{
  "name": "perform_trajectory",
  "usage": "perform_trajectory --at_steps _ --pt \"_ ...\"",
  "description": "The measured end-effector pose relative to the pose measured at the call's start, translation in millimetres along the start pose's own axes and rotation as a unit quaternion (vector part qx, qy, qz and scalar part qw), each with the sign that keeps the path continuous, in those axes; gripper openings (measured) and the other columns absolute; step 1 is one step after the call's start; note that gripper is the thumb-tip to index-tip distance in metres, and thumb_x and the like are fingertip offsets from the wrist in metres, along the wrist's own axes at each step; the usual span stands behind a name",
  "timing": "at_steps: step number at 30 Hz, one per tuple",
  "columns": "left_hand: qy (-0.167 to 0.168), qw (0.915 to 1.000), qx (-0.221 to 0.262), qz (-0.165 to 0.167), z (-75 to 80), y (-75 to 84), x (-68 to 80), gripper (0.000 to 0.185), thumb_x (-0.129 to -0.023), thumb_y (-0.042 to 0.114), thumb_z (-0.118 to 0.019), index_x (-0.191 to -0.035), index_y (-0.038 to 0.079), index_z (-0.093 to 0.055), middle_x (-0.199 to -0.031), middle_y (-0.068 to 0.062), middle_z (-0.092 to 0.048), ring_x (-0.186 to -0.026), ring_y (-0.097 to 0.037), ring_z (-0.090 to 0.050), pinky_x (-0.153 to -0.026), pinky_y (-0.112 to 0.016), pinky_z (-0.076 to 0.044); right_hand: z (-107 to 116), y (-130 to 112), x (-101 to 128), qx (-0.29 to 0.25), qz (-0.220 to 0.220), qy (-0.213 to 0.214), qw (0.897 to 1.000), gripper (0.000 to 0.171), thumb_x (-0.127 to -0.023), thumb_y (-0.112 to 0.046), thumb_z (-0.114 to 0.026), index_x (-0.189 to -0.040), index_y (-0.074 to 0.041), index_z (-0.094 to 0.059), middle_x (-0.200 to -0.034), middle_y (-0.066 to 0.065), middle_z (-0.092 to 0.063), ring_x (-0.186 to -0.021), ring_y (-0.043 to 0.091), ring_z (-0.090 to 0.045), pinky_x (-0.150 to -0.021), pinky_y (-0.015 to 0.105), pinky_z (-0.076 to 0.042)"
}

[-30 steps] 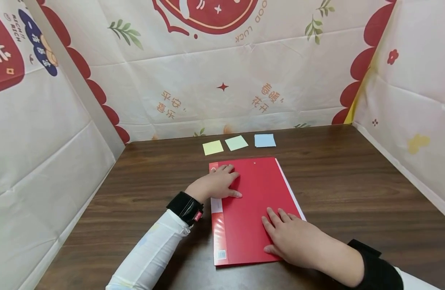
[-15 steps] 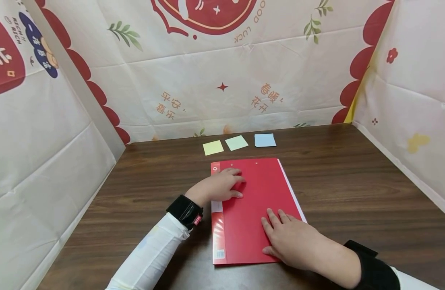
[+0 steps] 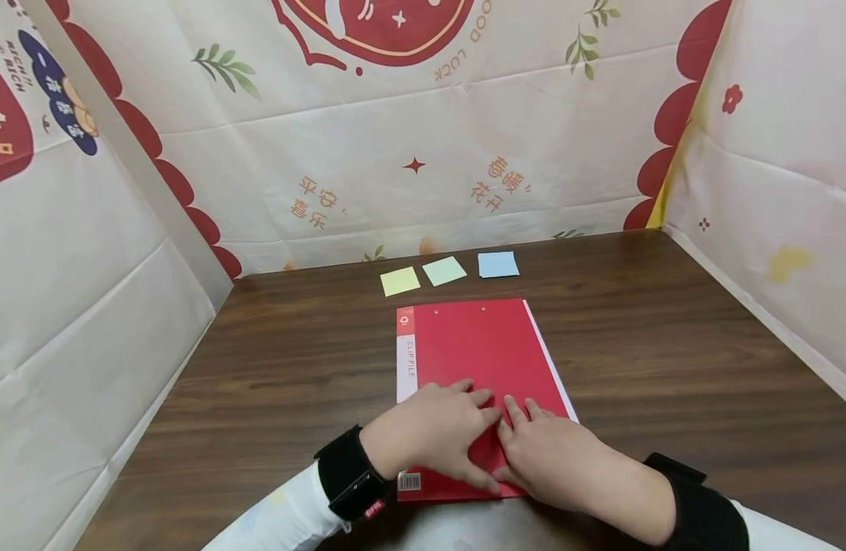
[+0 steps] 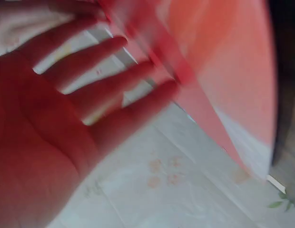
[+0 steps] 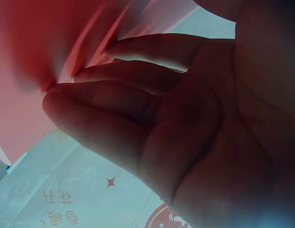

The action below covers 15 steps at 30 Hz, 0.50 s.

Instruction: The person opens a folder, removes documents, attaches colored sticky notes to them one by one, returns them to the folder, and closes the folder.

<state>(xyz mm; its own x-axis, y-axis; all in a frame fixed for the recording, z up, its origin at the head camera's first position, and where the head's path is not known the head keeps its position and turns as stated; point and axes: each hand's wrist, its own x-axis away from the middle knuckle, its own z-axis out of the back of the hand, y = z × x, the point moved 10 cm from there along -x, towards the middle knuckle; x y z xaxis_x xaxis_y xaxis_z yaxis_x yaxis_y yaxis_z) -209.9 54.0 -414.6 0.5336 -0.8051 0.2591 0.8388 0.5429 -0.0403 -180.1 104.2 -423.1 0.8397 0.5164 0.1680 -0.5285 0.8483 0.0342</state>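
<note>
A red clip file [image 3: 478,344] lies closed on the table, its spine strip with the words "CLIP FILE" on the left. My left hand [image 3: 429,432] rests on its lower half with fingers spread, the thumb near the bottom edge. Just to the right, my right hand [image 3: 560,459] lies on the lower right corner, its fingertips close beside the left hand's. Seen from below in the left wrist view, the left fingers [image 4: 133,111] reach to the cover with nothing in the palm. In the right wrist view the right fingertips [image 5: 54,97] touch the red cover.
Beyond the file, a yellow sticky note [image 3: 400,281], a pale green one [image 3: 445,271] and a blue one [image 3: 498,264] lie in a row. Printed white cloth [image 3: 367,138] walls in the back and both sides of the brown wooden table [image 3: 292,344].
My left hand has slid from the upper left of the clip file down toward its near edge, beside the right hand, uncovering the spine label. The right hand has stayed in place.
</note>
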Motion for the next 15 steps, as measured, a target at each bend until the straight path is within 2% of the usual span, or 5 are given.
perform_trajectory --at_steps 3,6,10,12,15 --pt "0.000 0.9998 -0.019 0.008 -3.8 9.1 5.2 0.096 -0.083 0.078 -0.073 -0.160 0.025 -0.051 -0.163 0.000 -0.054 -0.149 -0.033 -0.055 -0.105 -0.051 -0.060 0 -1 1 -0.008 -0.004 -0.001 1.000 0.073 -0.094 -0.053 -0.075 -0.143 0.001 -0.065 -0.148 0.026 -0.063 -0.132 0.049 -0.065 -0.103 0.053 -0.059" --pt "0.002 0.9996 -0.026 0.010 -5.5 13.2 7.2 0.097 -0.083 0.075 -0.075 -0.161 0.025 -0.049 -0.163 0.001 -0.053 -0.148 -0.034 -0.055 -0.107 -0.053 -0.058 0 -1 1 -0.011 -0.004 -0.005 1.000 0.072 -0.095 -0.052 -0.075 -0.141 0.001 -0.066 -0.148 0.026 -0.063 -0.132 0.048 -0.065 -0.104 0.054 -0.059" --pt "0.004 0.9996 -0.024 -0.011 -8.2 17.0 8.8 0.093 -0.088 0.071 -0.072 -0.164 0.024 -0.044 -0.161 0.000 -0.055 -0.145 -0.036 -0.059 -0.109 -0.054 -0.057 3 9 4 -0.047 -0.016 -0.017 0.999 0.068 -0.094 -0.051 -0.075 -0.140 -0.001 -0.068 -0.147 0.025 -0.064 -0.135 0.046 -0.064 -0.105 0.055 -0.058" --pt "0.022 0.9985 -0.038 -0.034 -8.4 20.0 10.6 0.090 -0.093 0.070 -0.066 -0.165 0.022 -0.041 -0.158 0.000 -0.059 -0.139 -0.036 -0.064 -0.108 -0.050 -0.058 11 21 8 -0.069 -0.023 -0.008 0.997 0.063 -0.094 -0.049 -0.076 -0.137 -0.003 -0.070 -0.146 0.026 -0.065 -0.136 0.046 -0.063 -0.104 0.056 -0.059" --pt "0.083 0.9903 -0.082 -0.076 -2.7 25.6 15.9 0.082 -0.098 0.065 -0.058 -0.165 0.021 -0.041 -0.148 0.001 -0.068 -0.124 -0.028 -0.074 -0.097 -0.034 -0.063 32 52 15 -0.096 -0.041 0.017 0.994 0.058 -0.096 -0.041 -0.077 -0.138 -0.002 -0.070 -0.144 0.029 -0.064 -0.134 0.049 -0.063 -0.100 0.058 -0.060"
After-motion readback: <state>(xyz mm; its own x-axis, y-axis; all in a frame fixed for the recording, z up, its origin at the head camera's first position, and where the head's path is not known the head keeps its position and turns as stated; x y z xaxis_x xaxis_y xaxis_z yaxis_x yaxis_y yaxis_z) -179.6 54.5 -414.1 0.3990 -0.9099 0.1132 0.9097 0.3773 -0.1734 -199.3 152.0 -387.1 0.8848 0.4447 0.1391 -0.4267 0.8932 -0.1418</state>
